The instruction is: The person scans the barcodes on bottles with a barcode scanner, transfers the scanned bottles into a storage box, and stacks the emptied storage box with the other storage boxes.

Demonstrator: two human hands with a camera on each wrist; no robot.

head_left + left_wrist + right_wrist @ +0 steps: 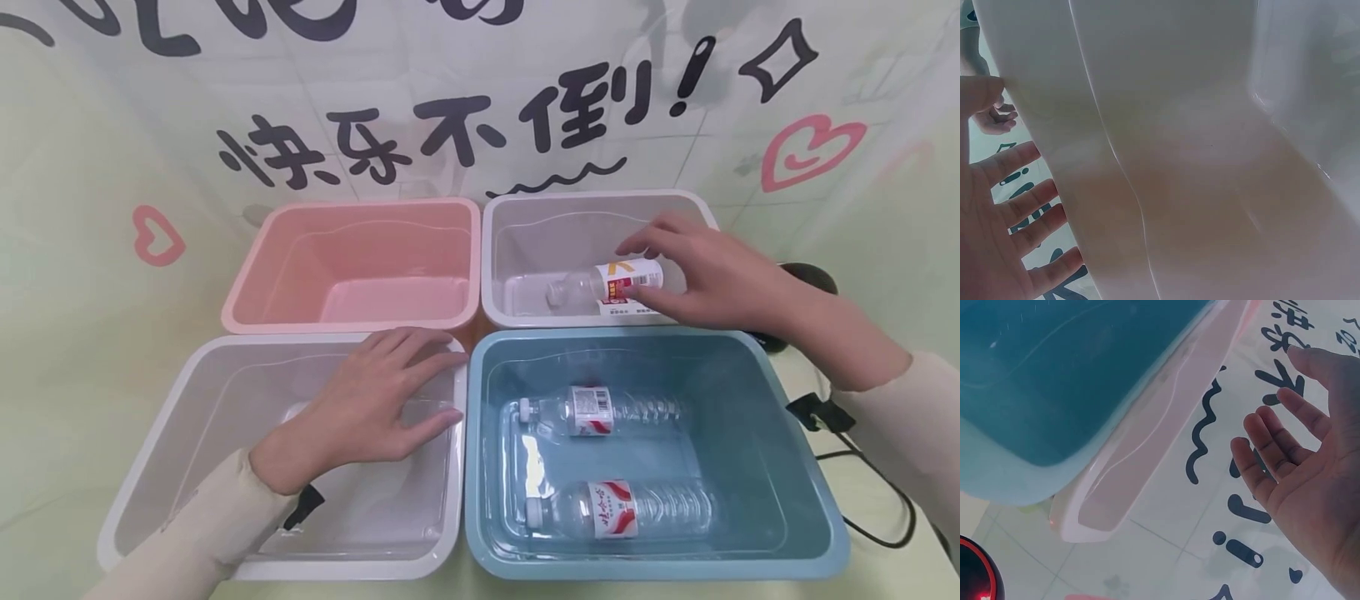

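Over the far right pale grey tub (pixel 517 200) hovers my right hand (pixel 701 271). In the head view its thumb overlaps a clear plastic bottle (pixel 633 279) with a white, yellow and red label, lying in that tub. The right wrist view shows the same hand (pixel 1310 450) with relaxed, spread fingers and nothing in the palm. My left hand (pixel 367 404) is above the near left pale grey tub (pixel 161 433), fingertips by its right rim. Loosely extended, the left fingers (pixel 1035 209) hold nothing.
A blue tub (pixel 652 568) at near right contains two clear bottles, an upper one (pixel 592 410) and a lower one (pixel 615 508), both on their sides. At far left stands a pink tub (pixel 352 325). A black cable (pixel 892 500) runs beside the blue tub. Behind hangs a printed curtain (pixel 420 83).
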